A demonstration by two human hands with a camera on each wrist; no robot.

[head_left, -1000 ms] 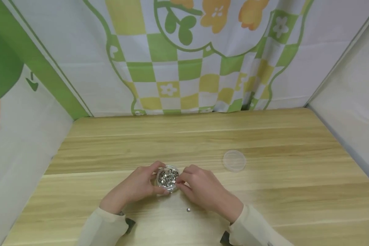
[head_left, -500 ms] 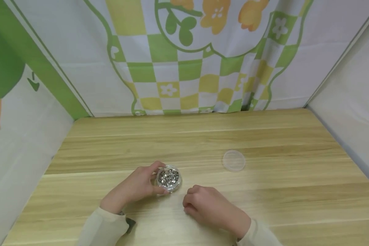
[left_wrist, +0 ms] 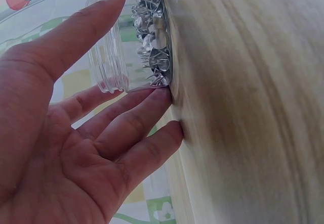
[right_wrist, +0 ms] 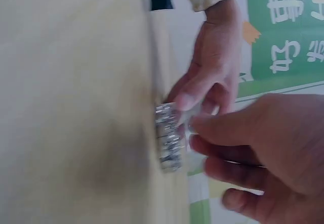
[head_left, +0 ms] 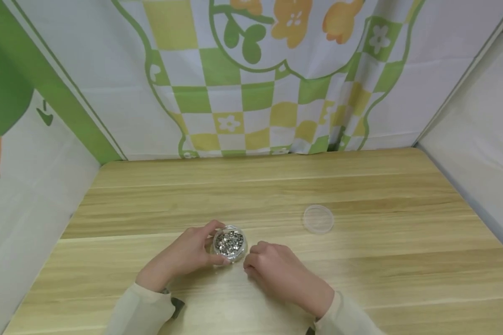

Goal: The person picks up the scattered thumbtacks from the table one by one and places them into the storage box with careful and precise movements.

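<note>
A round clear plastic jar (head_left: 230, 253), uncapped, stands on the table with many silver thumbtacks (left_wrist: 154, 37) in its bottom. My left hand (head_left: 184, 253) holds it from the left, thumb on the near side and fingers round the far side. Just right of the jar, in the head view, is my right hand (head_left: 282, 274). Its thumb and forefinger are pinched together close to the rim. A small silvery bit, apparently a thumbtack (right_wrist: 191, 126), shows between those fingertips in the right wrist view, though blur and the fingers hide most of it.
A clear round lid (head_left: 318, 219) lies flat on the wooden table (head_left: 193, 195), behind and right of the jar. Patterned cloth (head_left: 255, 93) hangs along the back edge, and pale cloth walls stand at both sides.
My right hand left the jar's rim, came down toward me where a loose thumbtack lay, then rose back toward the jar. That tack no longer shows on the table. My left hand stayed put.
</note>
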